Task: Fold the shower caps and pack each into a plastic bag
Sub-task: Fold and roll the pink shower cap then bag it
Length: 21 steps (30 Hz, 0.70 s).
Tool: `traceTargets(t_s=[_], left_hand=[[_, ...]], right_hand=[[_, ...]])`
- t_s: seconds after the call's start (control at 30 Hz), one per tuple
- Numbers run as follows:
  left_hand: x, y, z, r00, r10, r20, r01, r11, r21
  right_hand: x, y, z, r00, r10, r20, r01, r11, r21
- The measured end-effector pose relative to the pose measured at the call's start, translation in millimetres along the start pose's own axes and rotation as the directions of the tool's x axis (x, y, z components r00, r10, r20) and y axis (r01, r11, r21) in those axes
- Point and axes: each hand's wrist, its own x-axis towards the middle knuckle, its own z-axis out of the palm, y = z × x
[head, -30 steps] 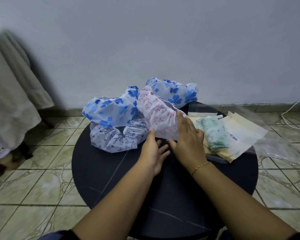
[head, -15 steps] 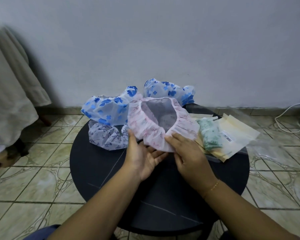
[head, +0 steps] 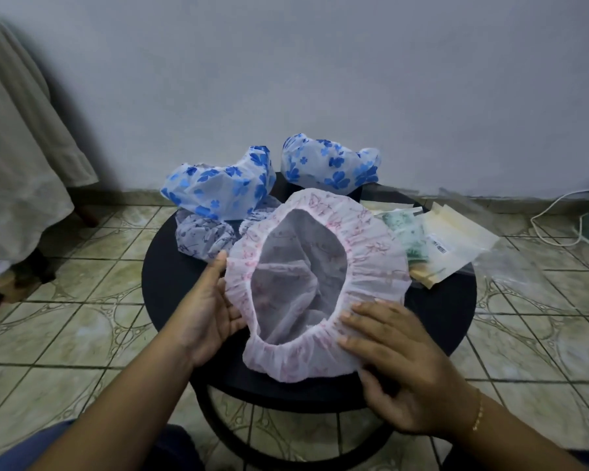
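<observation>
Pink shower cap lies opening-up on the round black desk, its near edge overhanging the front rim. My left hand is at the cap's left side: grip open, palm turned inward, fingers straight, thumb up against the gathered rim. My right hand lies flat on the near-right part of the elastic band, grip open, fingers spread and pressing the ruffle down. Whether the right thumb tucks beneath the fabric, I cannot tell. Behind the cap: two blue-flowered caps, a grey-patterned cap under the left one. To the right, a stack of plastic bags, one holding a folded green cap.
</observation>
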Motion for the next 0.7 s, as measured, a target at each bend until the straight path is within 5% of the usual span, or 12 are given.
traceTargets(t_s=[0.13, 0.23, 0.3, 0.43, 0.7], left_hand=[[-3.7, 3.6, -2.2, 0.999, 0.015, -0.043, -0.014, 1.0, 0.016], [-7.1, 6.9, 0.0, 0.999, 0.029, -0.019, -0.028, 0.999, 0.018], [-9.1, 7.9, 2.4, 1.0, 0.021, 0.016, -0.021, 0.999, 0.025], [-11.3, 7.8, 7.8, 0.999, 0.039, -0.011, -0.038, 0.996, 0.086], [-8.6, 20.8, 2.8, 0.96, 0.171, -0.221, -0.142, 0.98, 0.14]], right_hand=[[11.8, -1.9, -12.2, 0.945, 0.234, -0.228, -0.228, 0.972, 0.057], [25.2, 7.9, -15.2, 0.741, 0.612, -0.276, -0.55, 0.789, 0.274], [35.5, 13.5, -16.7, 0.59, 0.795, -0.143, -0.673, 0.582, 0.456], [46.5, 19.7, -15.7, 0.52, 0.85, 0.081, -0.753, 0.412, 0.513], [55.5, 31.5, -16.8, 0.4, 0.902, 0.161, -0.818, 0.272, 0.506]])
